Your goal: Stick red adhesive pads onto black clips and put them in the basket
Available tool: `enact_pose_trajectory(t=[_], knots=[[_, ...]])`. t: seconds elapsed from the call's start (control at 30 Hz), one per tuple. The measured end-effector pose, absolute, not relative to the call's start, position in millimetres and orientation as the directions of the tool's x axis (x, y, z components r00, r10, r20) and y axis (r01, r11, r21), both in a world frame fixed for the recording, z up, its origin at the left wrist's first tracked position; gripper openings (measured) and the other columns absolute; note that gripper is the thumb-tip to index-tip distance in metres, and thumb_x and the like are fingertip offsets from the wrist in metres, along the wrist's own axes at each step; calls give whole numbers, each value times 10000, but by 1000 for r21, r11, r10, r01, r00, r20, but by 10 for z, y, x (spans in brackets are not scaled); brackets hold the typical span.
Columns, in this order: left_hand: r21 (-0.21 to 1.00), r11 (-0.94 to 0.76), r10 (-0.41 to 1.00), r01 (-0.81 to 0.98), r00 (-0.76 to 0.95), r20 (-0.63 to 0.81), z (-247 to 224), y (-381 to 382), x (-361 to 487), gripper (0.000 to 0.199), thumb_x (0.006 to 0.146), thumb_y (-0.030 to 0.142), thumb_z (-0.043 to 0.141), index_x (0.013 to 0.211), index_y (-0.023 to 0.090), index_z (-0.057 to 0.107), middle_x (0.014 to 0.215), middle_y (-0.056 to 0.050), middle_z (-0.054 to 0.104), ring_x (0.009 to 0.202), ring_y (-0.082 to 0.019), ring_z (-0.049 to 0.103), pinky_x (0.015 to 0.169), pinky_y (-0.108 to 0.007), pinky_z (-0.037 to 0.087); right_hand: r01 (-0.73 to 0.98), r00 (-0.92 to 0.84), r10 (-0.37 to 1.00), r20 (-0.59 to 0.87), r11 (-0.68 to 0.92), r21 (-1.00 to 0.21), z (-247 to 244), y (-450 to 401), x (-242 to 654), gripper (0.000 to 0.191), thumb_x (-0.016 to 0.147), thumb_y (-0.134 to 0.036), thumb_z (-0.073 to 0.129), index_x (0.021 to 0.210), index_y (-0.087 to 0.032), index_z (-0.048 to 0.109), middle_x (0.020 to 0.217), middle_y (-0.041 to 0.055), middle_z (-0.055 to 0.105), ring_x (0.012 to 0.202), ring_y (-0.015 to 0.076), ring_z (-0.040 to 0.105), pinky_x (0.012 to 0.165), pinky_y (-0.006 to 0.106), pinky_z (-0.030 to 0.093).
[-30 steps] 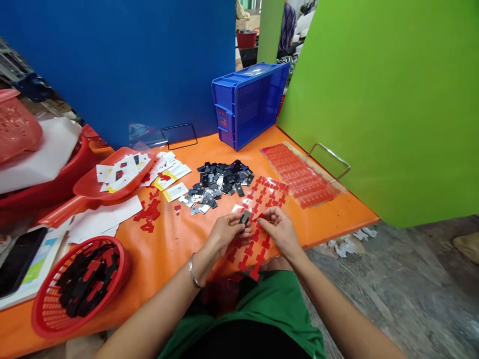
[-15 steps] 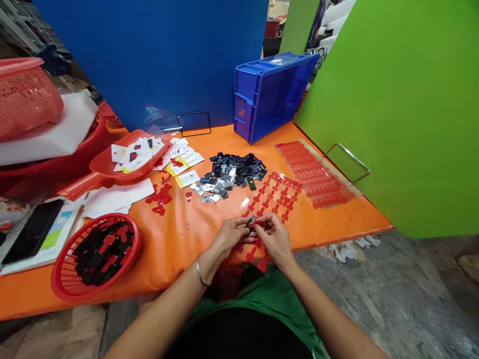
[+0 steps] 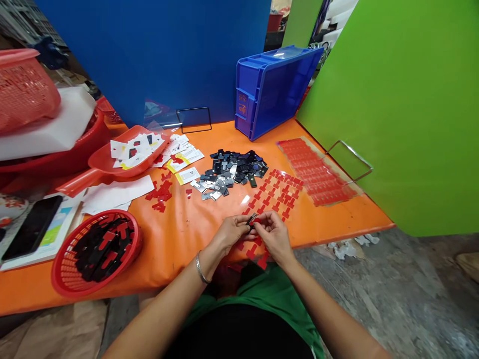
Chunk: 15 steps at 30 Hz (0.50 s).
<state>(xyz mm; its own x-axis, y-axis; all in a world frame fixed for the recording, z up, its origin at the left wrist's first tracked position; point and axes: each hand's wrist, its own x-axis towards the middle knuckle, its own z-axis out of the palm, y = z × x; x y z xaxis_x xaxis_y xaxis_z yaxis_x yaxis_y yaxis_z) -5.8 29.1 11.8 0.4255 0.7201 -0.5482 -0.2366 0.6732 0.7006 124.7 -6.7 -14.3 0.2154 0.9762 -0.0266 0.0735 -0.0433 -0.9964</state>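
Observation:
My left hand (image 3: 232, 232) pinches a small dark metal piece (image 3: 251, 222) over the near part of the orange table (image 3: 175, 244). Against that piece, my right hand (image 3: 275, 234) presses its fingertips on a small red bit. Beneath and beyond both hands lies a clear sheet of red T-shaped pieces (image 3: 277, 192). A heap of black and silver pieces (image 3: 237, 168) sits farther back, with loose red pieces (image 3: 161, 192) to its left. The red basket (image 3: 136, 239) at the left holds black and red pieces.
A blue crate (image 3: 245, 104) stands on its side at the back. Red strips (image 3: 312, 172) lie on the right. A red dustpan (image 3: 97, 158) holds paper cards, near a phone (image 3: 33, 227). Blue (image 3: 157, 55) and green (image 3: 411, 114) panels border the table.
The view has shifted slightly. Both hands stay together, and the dark piece between them is tilted a little differently.

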Motion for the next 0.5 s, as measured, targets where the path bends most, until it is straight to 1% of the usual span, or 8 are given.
enact_pose_trajectory(t=[0.13, 0.3, 0.5], knots=[[706, 670, 719, -230, 437, -541, 115, 289, -62, 245, 728, -58, 514, 876, 68, 663, 756, -67, 691, 581, -100, 653, 619, -202, 561, 88, 219, 976, -21, -41, -995, -160, -72, 1245, 182, 756, -299, 639, 835, -211, 501, 676, -32, 546, 547, 134, 599, 514, 254, 496], [714, 663, 724, -227, 439, -532, 93, 288, -65, 254, 730, -55, 508, 890, 72, 657, 768, -76, 696, 627, -125, 673, 650, -217, 560, 116, 216, 976, -4, -29, -993, -183, -74, 1243, 159, 772, -293, 622, 838, -213, 500, 667, -34, 545, 544, 134, 597, 514, 253, 491], [714, 661, 724, -231, 444, -527, 87, 285, -75, 233, 719, -35, 562, 897, 73, 668, 792, -87, 699, 632, -125, 670, 680, -237, 558, 161, 211, 977, 19, -16, -987, -192, -72, 1245, 138, 786, -281, 607, 843, -216, 500, 674, -33, 549, 539, 129, 594, 505, 246, 478]])
